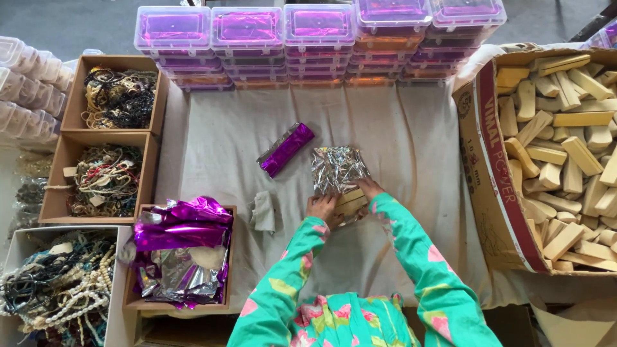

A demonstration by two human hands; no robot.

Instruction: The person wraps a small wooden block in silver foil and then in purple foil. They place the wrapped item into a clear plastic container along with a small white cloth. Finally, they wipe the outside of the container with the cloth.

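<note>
Both hands, left hand [321, 208] and right hand [368, 188], pinch wooden blocks [350, 200] under silver foil [337, 168].

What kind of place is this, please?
Probably a small packing workshop: stacked clear plastic boxes with purple foil inside, a large cardboard carton of pale wooden blocks, and both hands wrapping blocks in a crinkled silver foil sheet.

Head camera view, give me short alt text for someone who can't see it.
Both hands, left hand and right hand, press wooden blocks against a silver foil sheet on a grey cloth-covered table.
</note>
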